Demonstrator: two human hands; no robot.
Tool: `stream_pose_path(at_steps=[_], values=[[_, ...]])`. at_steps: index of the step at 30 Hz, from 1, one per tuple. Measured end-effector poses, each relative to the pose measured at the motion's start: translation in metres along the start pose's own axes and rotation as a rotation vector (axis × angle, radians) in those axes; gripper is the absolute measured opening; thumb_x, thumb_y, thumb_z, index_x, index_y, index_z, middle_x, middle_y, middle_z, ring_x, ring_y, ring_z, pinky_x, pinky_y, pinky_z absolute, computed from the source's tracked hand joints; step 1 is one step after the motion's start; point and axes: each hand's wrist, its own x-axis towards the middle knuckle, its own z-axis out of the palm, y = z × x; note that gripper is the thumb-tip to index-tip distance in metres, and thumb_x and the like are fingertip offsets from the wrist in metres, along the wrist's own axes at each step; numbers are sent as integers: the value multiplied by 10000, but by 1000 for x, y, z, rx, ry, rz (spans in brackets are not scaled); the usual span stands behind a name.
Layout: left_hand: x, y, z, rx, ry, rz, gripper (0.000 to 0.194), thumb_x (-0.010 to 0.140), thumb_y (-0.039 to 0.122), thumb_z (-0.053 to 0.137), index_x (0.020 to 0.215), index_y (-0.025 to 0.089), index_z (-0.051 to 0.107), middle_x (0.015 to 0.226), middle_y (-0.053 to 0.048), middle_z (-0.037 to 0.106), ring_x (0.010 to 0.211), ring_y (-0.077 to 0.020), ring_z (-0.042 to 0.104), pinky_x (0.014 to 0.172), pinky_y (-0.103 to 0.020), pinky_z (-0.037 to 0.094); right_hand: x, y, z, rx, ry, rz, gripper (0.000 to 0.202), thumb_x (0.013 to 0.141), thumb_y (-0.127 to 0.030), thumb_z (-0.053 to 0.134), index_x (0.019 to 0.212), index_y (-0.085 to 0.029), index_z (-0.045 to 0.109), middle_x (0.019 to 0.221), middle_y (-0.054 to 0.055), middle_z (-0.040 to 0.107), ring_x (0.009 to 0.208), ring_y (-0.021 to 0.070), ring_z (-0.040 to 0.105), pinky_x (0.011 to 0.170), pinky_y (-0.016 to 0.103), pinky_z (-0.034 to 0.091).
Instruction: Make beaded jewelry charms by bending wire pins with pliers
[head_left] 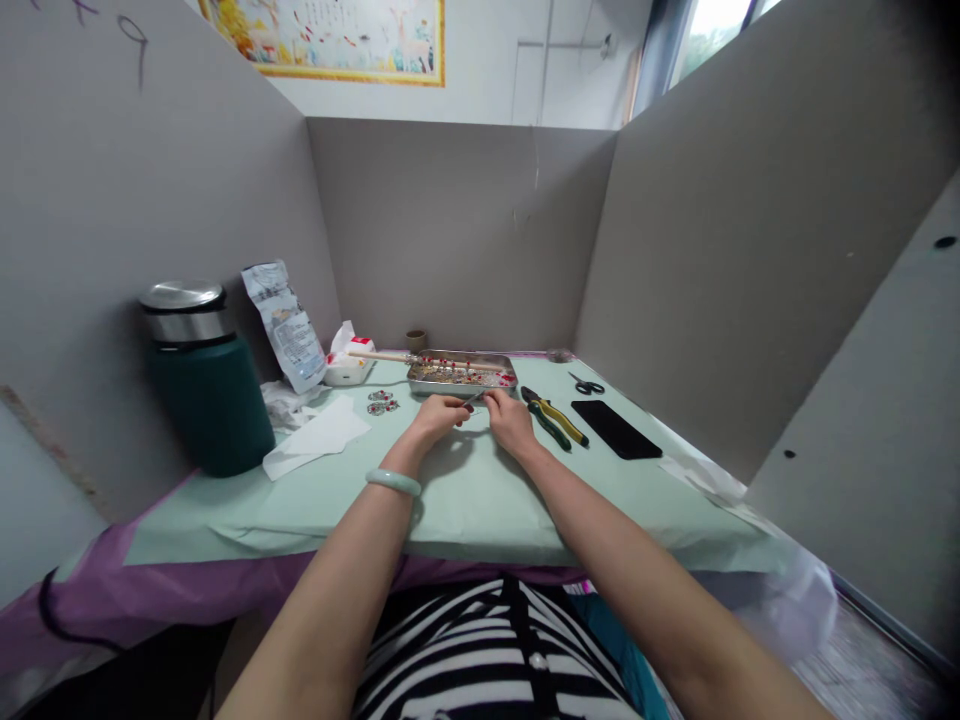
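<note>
My left hand [441,418], with a pale green bangle [393,482] at its wrist, is closed in a pinch over the middle of the table. Close by on its right, my right hand [510,420] also pinches with thumb and forefinger. A thin silvery strip [473,398], like a wire, spans the gap between the fingertips; its exact kind is too small to make out. Just beyond the hands is a metal tray [421,386] holding red beads and small metallic pieces. Several silvery ornaments with red beads [382,402] lie left of my left hand.
Pliers [555,418], black scissors [587,386] and a black phone [616,430] lie to the right. On the left stand a green thermos [210,400], a foil pouch [285,325], white paper [319,438] and a tissue pack [349,368]. Grey partitions [461,230] enclose the table.
</note>
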Motion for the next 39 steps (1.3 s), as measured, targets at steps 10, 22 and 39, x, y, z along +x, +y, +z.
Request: stream_pose_path(at_steps=[10,22,39], values=[[-2,1,-9,-49,-118,-37,220,653,276,613,797,127,685,451,31,376,413,-87,286,427,-261,185,8,3,-6,231,-109,-27,246,836,-305,456,818,-193,674,660,16,601,645,171,516,639,273,366],[-1,-1,-5,-63,-102,3,214,630,294,631,774,138,656,583,-3,496,520,-108,394,476,-246,265,6,-1,-7,219,-114,8,280,823,-338,452,796,-175,677,607,-1,546,610,150,483,610,259,346],[-2,2,-11,-276,-229,43,177,646,277,623,757,140,609,570,33,449,461,-58,331,428,-220,202,6,-15,-18,878,-376,282,317,719,-500,589,789,-192,564,492,-98,207,418,64,120,426,233,90]])
